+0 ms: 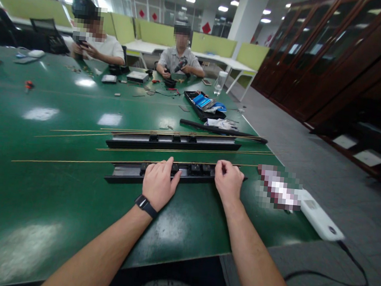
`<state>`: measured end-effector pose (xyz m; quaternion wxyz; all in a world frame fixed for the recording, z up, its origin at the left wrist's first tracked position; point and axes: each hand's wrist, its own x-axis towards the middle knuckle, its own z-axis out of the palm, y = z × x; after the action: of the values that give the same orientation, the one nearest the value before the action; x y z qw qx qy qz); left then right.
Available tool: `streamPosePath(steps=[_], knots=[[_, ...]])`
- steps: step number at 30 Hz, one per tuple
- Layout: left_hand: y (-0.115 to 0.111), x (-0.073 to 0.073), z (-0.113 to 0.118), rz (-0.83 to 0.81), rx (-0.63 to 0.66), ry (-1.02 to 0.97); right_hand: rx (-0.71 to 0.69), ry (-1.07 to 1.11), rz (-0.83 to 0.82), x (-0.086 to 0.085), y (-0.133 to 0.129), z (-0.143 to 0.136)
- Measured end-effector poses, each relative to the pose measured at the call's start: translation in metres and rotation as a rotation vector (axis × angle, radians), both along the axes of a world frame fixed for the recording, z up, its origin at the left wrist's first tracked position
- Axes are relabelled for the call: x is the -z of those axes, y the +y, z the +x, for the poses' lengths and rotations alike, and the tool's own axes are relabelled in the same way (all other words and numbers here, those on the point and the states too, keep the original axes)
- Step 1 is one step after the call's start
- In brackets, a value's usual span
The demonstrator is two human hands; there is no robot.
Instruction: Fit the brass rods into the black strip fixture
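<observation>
Across the near black rail [126, 179], a long channel with a pale inner face and several black blocks [195, 168], lies my left hand [159, 182]. Its fingers bend over the rail, and the thumb rests apart near the front edge. My right hand [229, 180] is closed in a pinch near the rail's right end, at a thin gold-coloured rod [63, 162]. This rod runs along the rail's far edge, past both hands. What lies inside the right fingers is mostly hidden. A dark band [146, 205] circles my left wrist.
Behind lies a second black rail [173, 145] with more thin rods [189, 152]. Farther back are a dark bar [223, 131], gloves [221, 123] and a black tray [203, 113]. At right sits a white device [320, 216] with a cable. Two people sit across the green table [69, 208].
</observation>
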<state>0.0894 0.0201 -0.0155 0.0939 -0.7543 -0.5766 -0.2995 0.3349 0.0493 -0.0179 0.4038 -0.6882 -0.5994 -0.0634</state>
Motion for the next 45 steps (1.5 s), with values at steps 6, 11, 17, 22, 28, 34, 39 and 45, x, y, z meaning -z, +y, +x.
streamPosePath(steps=[6,11,17,22,28,34,39,45], knots=[[0.0,-0.001,0.0,-0.018,0.0,-0.001,0.124,-0.015,-0.003,0.0,0.002,0.004],[0.0,0.0,0.0,-0.019,-0.006,-0.002,0.038,0.021,-0.004,-0.002,0.0,0.003],[0.0,0.001,-0.001,-0.027,-0.002,-0.014,0.062,-0.015,-0.01,-0.002,0.001,0.004],[0.0,0.001,-0.001,-0.012,-0.01,0.005,0.18,0.003,-0.01,-0.003,0.002,0.01],[0.0,0.0,0.0,-0.007,-0.006,0.002,-0.006,0.004,-0.003,-0.002,0.0,0.001],[0.0,0.0,-0.001,0.005,-0.008,0.019,0.07,-0.018,-0.015,-0.002,0.002,0.005],[0.0,0.0,-0.001,0.001,-0.011,0.02,0.166,0.003,-0.032,-0.004,0.002,0.01],[0.001,0.001,0.001,0.005,-0.009,0.013,-0.005,0.013,-0.019,-0.002,-0.001,0.002]])
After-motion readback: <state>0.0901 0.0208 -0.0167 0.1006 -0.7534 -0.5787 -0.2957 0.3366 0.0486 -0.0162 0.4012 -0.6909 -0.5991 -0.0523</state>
